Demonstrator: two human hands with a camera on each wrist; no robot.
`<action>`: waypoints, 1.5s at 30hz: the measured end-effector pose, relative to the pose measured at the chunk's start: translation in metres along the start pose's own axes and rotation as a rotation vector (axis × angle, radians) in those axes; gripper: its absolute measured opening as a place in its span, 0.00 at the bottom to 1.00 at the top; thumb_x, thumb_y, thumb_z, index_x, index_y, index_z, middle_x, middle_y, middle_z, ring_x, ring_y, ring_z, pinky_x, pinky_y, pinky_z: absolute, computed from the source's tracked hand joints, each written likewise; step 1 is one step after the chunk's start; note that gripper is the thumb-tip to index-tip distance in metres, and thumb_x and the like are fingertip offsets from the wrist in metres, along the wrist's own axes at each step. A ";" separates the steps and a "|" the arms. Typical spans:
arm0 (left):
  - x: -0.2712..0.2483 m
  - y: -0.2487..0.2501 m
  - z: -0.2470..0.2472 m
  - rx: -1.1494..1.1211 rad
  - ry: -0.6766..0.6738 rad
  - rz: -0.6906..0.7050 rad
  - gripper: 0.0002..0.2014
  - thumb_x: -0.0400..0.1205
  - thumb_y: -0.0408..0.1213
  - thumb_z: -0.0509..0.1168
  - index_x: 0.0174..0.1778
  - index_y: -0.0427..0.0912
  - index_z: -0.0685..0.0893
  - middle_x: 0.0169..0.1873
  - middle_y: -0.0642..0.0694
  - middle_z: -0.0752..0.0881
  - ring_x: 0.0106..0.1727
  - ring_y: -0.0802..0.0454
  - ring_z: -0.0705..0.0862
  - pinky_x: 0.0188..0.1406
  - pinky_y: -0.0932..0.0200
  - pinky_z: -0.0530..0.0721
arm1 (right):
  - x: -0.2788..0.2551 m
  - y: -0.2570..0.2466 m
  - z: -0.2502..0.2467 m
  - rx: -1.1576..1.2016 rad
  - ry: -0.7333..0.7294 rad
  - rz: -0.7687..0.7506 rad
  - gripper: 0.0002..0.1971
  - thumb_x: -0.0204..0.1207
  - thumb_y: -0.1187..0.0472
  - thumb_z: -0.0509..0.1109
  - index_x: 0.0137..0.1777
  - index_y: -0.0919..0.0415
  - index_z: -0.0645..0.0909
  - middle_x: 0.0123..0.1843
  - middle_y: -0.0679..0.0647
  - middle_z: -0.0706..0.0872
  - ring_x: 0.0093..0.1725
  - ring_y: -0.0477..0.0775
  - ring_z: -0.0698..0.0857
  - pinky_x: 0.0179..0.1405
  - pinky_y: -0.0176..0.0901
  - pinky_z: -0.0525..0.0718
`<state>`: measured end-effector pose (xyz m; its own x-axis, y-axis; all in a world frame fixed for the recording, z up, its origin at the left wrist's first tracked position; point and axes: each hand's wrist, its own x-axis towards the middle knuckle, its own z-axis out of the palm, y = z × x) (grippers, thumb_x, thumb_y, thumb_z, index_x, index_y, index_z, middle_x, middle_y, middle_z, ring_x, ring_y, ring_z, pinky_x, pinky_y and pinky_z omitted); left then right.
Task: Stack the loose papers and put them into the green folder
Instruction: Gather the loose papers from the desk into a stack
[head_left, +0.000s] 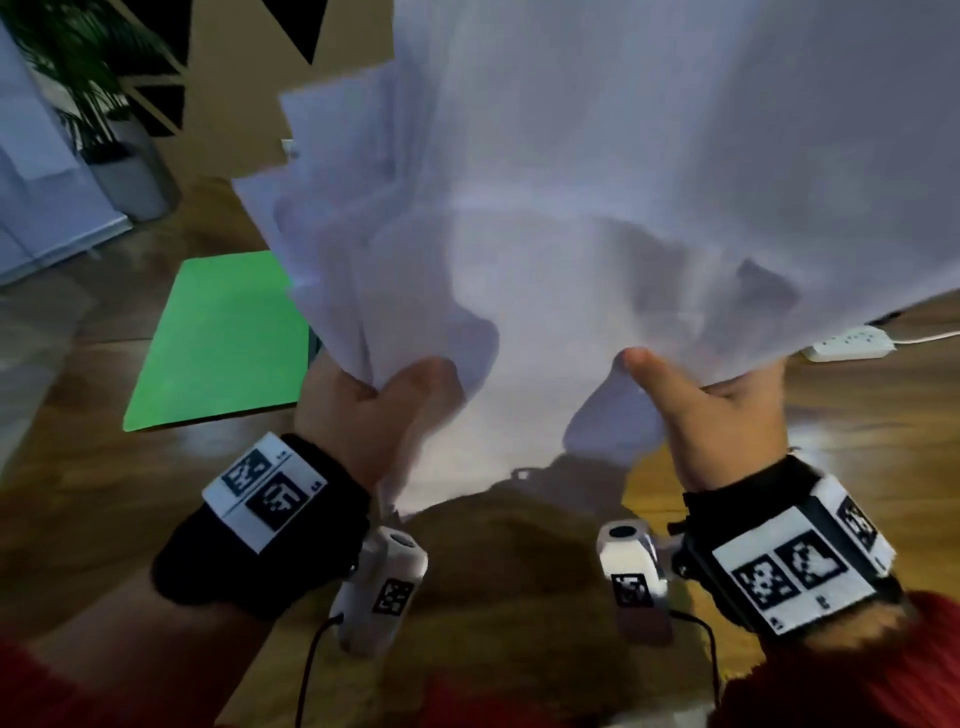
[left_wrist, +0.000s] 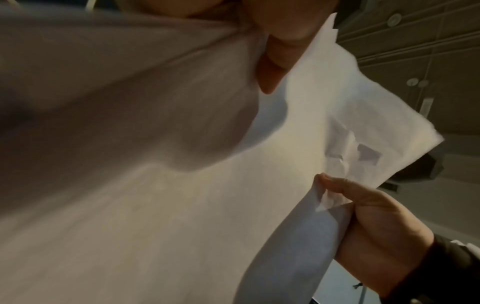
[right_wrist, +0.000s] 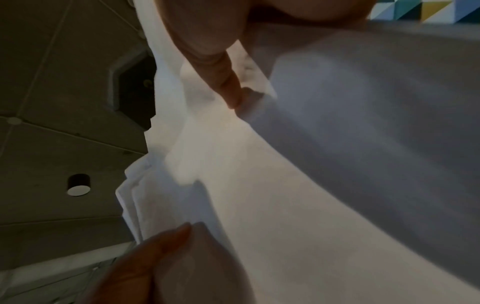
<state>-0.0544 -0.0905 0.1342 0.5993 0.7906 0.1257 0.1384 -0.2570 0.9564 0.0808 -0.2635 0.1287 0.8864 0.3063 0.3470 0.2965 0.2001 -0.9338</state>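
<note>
I hold the papers upright, left grip and right grip each pinching a bottom corner. The green folder lies on the table left of them. The sheets hide the far table; a power strip peeks out right.

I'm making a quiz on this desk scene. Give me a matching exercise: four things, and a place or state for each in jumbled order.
Things:
1. papers
2. green folder
3. power strip
4. potted plant

Places or states:
A. lying flat on the wooden surface, at the left
B. held up in both hands
C. standing at the far left in the background
D. lying at the right, partly hidden by the sheets

Pairs: 1-B, 2-A, 3-D, 4-C
</note>
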 end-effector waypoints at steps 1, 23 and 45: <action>0.002 0.001 -0.001 -0.011 -0.007 -0.053 0.06 0.63 0.35 0.70 0.33 0.37 0.84 0.21 0.42 0.83 0.21 0.50 0.81 0.21 0.63 0.76 | -0.001 0.001 0.005 0.011 -0.015 0.005 0.34 0.59 0.58 0.80 0.65 0.63 0.73 0.59 0.60 0.85 0.60 0.56 0.85 0.63 0.52 0.82; -0.006 -0.010 -0.010 -0.247 -0.037 -0.127 0.11 0.65 0.28 0.76 0.35 0.46 0.83 0.20 0.51 0.84 0.19 0.60 0.82 0.15 0.66 0.78 | 0.013 -0.013 -0.001 0.254 -0.246 -0.012 0.24 0.44 0.51 0.85 0.44 0.47 0.88 0.40 0.44 0.93 0.44 0.47 0.91 0.40 0.39 0.88; -0.005 -0.014 -0.024 -0.265 -0.012 -0.104 0.07 0.62 0.33 0.78 0.27 0.44 0.86 0.17 0.59 0.87 0.20 0.63 0.84 0.20 0.65 0.84 | 0.008 -0.019 0.013 0.259 -0.195 0.017 0.25 0.48 0.58 0.83 0.47 0.65 0.84 0.41 0.51 0.93 0.45 0.56 0.90 0.42 0.44 0.87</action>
<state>-0.0781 -0.0774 0.1266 0.6019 0.7983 0.0217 -0.0104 -0.0194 0.9998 0.0780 -0.2530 0.1507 0.7985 0.4790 0.3647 0.1596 0.4156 -0.8954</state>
